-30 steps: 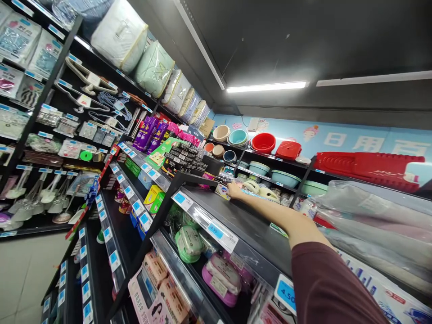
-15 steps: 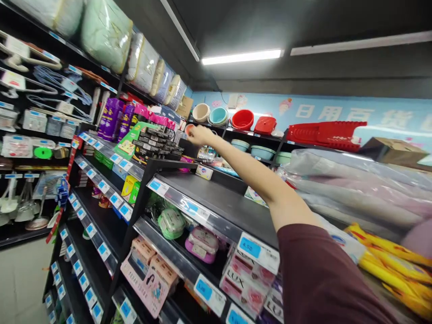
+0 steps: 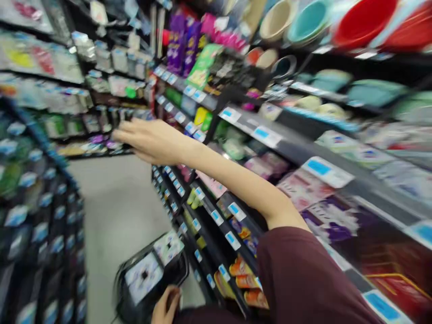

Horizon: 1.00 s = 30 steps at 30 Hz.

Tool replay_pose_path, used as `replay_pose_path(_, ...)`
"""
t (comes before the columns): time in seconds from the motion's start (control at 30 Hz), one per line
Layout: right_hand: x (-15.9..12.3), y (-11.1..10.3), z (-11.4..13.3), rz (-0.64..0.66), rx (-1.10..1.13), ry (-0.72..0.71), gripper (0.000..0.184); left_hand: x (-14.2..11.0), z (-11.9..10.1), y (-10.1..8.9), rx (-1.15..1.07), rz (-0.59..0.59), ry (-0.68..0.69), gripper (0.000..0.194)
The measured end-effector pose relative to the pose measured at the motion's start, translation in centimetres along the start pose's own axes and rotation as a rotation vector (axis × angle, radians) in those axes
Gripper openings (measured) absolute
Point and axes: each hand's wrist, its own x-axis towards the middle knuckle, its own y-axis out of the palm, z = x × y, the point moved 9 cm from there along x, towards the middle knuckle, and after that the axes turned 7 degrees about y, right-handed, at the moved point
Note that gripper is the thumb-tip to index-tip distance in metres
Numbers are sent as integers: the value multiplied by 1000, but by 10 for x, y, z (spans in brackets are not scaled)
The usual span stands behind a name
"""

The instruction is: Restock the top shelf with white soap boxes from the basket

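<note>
My right hand (image 3: 151,140) reaches across the view over the aisle, fingers stretched out and together, palm side hidden. Nothing shows in it, though it is smeared by motion. At the bottom edge, my left hand (image 3: 166,306) has its fingers curled; what they hold, if anything, is hidden. Just above it stands a black shopping basket (image 3: 170,275). Inside the basket lie two white packs with a dark centre, one pack (image 3: 144,275) nearer and another pack (image 3: 169,246) farther. My right forearm passes in front of the shelf's price labels (image 3: 266,135).
To the right, the shelf holds pink soap boxes (image 3: 302,186), purple packs (image 3: 332,220) and orange packages (image 3: 246,281). Basins, including a red basin (image 3: 366,22), stand on the back shelves. Another shelf (image 3: 43,216) lines the left of the grey floor (image 3: 111,198).
The view has turned down and left. My right hand has come away from above the shelf top and its fingers have straightened. My left hand and the basket have come into view.
</note>
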Motion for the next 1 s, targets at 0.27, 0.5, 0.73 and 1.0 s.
replay_pose_path(0.27,-241,158,391,668,1497,933,29,-143,65,-35,136,137,-117,26)
replay_pose_path(0.5,-425,108,571,982,1504,1273,26,-204,116,-61,156,104,-227,26)
replay_pose_path(0.73,-508,125,581,936,1435,1710,33,-159,167,-61,273,121,-277,28)
replay_pose_path(1.0,-547,145,569,823,1486,1961,53,-85,212,-41,391,208,-396,22)
